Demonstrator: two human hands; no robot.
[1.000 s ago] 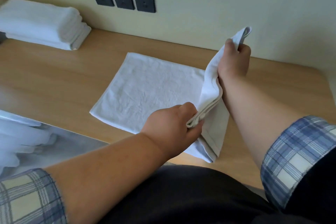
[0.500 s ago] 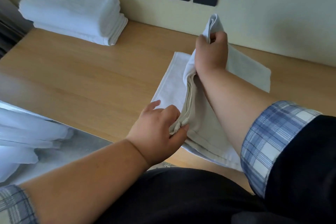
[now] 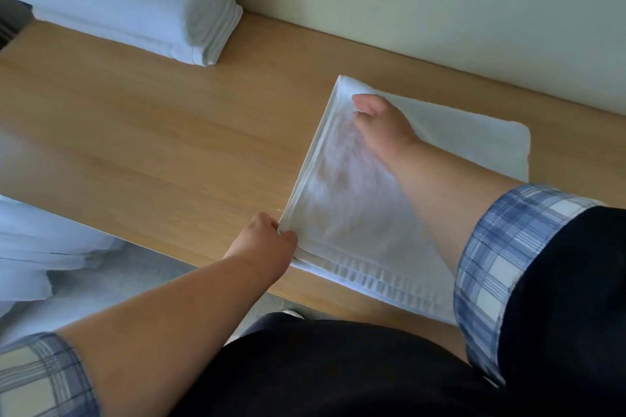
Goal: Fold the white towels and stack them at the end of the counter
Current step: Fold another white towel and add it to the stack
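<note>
At the counter's (image 3: 152, 145) far left end, a stack of folded towels (image 3: 128, 0) already sits. Nearer, one towel (image 3: 355, 213) lies doubled over. The left hand (image 3: 267, 240) pinches its near corner, and the right hand (image 3: 382, 122), blurred, seems to grip the far corner. Further folding and stacking are left, and more white cloth (image 3: 40, 247) waits lower left. No writing is legible.

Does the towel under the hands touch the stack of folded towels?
Apart. The head view shows bare counter between the towel and the stack.
</note>
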